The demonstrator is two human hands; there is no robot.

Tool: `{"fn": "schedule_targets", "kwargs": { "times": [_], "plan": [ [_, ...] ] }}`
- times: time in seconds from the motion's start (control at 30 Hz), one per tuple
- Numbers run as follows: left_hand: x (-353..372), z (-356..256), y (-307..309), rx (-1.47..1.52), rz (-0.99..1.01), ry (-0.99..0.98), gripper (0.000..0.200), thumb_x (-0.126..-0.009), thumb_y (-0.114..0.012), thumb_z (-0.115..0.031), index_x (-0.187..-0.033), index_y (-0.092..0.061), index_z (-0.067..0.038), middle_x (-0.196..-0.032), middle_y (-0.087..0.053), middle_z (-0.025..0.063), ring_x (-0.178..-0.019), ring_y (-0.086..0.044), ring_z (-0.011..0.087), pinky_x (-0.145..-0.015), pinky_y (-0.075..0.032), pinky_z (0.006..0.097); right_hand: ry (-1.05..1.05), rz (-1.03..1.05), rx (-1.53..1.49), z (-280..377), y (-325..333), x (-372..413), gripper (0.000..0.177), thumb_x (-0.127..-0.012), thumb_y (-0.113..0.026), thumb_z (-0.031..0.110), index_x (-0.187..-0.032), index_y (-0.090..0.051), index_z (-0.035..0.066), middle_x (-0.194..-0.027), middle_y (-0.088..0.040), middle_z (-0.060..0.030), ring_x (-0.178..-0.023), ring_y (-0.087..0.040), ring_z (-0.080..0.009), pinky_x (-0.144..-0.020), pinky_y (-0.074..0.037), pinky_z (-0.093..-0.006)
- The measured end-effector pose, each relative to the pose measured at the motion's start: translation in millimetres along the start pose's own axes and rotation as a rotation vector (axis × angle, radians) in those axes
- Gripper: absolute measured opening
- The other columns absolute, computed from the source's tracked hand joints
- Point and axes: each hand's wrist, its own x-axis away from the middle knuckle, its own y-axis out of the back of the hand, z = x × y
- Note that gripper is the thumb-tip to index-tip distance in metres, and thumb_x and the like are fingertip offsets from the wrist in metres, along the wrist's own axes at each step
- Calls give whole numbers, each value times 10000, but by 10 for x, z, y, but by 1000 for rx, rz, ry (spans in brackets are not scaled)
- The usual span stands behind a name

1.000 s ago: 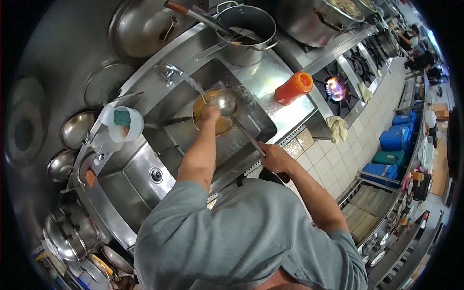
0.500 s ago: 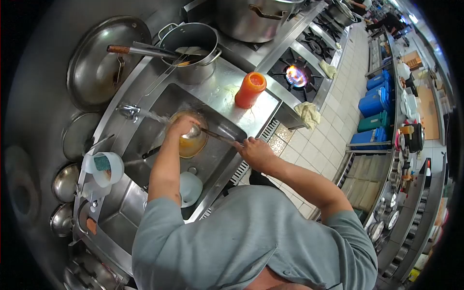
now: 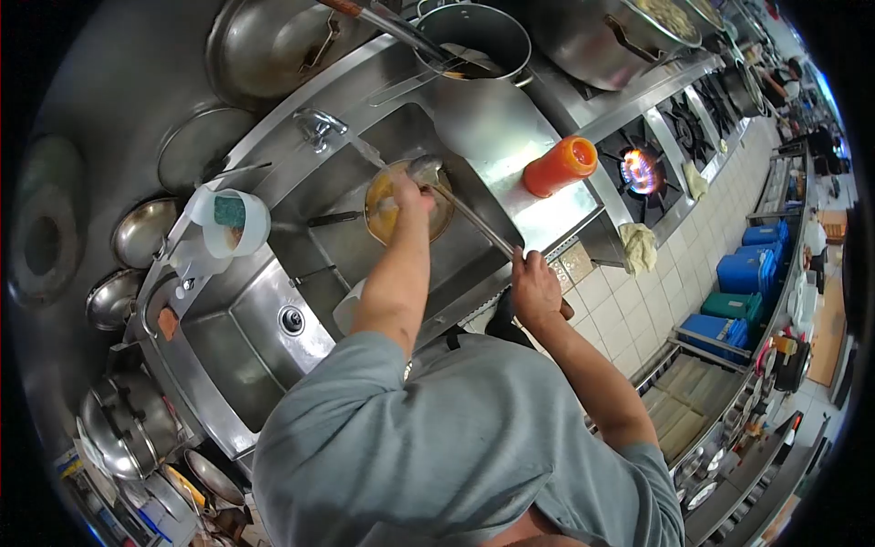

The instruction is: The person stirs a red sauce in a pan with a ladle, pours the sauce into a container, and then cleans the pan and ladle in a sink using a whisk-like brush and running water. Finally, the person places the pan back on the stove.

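My right hand (image 3: 536, 287) grips the far end of the handle of a metal ladle (image 3: 474, 219), which slants down into the sink (image 3: 351, 251). At its other end, my left hand (image 3: 410, 193) overlaps the neck just below the rounded head, fingers smeared by motion. Both the ladle's head and my left hand are over a round vessel (image 3: 439, 217) with yellowish liquid in it. A dark handle (image 3: 334, 219) lies beside the vessel's left rim. Water runs from the faucet (image 3: 319, 126) toward the vessel. A whitish container (image 3: 349, 308) is partly hidden behind my left forearm.
On the counter to the right stands an orange-red bottle (image 3: 560, 168). Behind the sink is a deep pot (image 3: 474, 41) with utensils in it. A burner flame (image 3: 642, 171) is lit farther right. A white container (image 3: 239, 225) with a green scouring pad sits at the left.
The view has shifted, so the sink appears higher and further right. My left hand has moved from the ladle's head to near its neck. My right hand still holds the handle.
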Motion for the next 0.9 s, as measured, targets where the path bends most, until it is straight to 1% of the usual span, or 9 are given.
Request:
{"fn": "schedule_targets", "kwargs": {
  "times": [0.13,0.3,0.43,0.5,0.53,0.6,0.73,0.8,0.9],
  "plan": [
    [263,170,185,124,189,132,219,-1061,-461,-162,-1168,-576,-9,-1025,-636,124,-953,-650,266,-844,-565,412,118,-69,-14,150,-91,-168,469,-896,-564,110,-1351,-519,6,-1119,-542,-163,-1007,-615,-324,-825,-550,-418],
    [7,6,417,-120,504,150,176,-1033,-447,-56,-1167,-511,37,-1019,-643,178,-964,-649,293,-828,-576,452,66,20,-319,162,-6,-279,580,-832,-602,43,-1405,-512,21,-1156,-581,-230,-1020,-641,-386,-865,-552,-450],
    [-423,-239,468,36,318,36,123,-1006,-459,-6,-1114,-504,32,-1015,-651,198,-882,-655,320,-796,-587,419,133,224,-571,108,311,-295,602,-848,-630,88,-1419,-472,-14,-1184,-598,-266,-1132,-613,-430,-918,-533,-476],
    [-412,-340,377,14,276,56,176,-1035,-453,-48,-1158,-514,63,-1073,-647,212,-939,-660,325,-827,-595,427,162,236,-960,153,419,-262,647,-808,-663,74,-1423,-485,-16,-1099,-652,-296,-1125,-615,-459,-918,-526,-480],
    [-406,-368,356,-17,235,84,241,-1064,-447,-89,-1201,-524,94,-1132,-643,226,-996,-665,330,-858,-603,435,166,237,-959,204,468,-291,647,-808,-663,74,-1423,-485,-16,-1099,-652,-296,-1125,-615,-459,-918,-526,-480],
    [-360,-316,367,7,284,99,234,-1061,-456,-86,-1191,-538,91,-1133,-647,230,-1005,-666,331,-855,-603,433,326,-85,-785,349,565,-388,539,-829,-618,50,-1356,-539,-28,-1018,-652,-284,-981,-640,-457,-858,-529,-474],
    [-138,-342,390,-51,460,273,180,-1044,-494,-87,-1159,-544,42,-1085,-678,210,-935,-685,320,-815,-600,416,310,-20,-655,513,764,-514,491,-839,-595,32,-1321,-558,-52,-1018,-639,-294,-968,-629,-471,-864,-515,-496],
    [-73,-306,397,-72,460,283,190,-1051,-498,-118,-1149,-553,34,-1079,-680,206,-920,-689,315,-798,-599,411,305,-62,-661,546,656,-532,400,-823,-562,-1,-1218,-571,-66,-947,-637,-298,-925,-623,-485,-861,-510,-519],
    [-102,-307,389,-118,367,244,226,-1061,-508,-181,-1130,-577,23,-1033,-686,185,-891,-691,306,-795,-598,425,409,-61,-632,529,606,-458,438,-827,-552,-14,-1258,-540,-93,-969,-635,-289,-942,-622,-453,-874,-507,-499]
  ]
}}
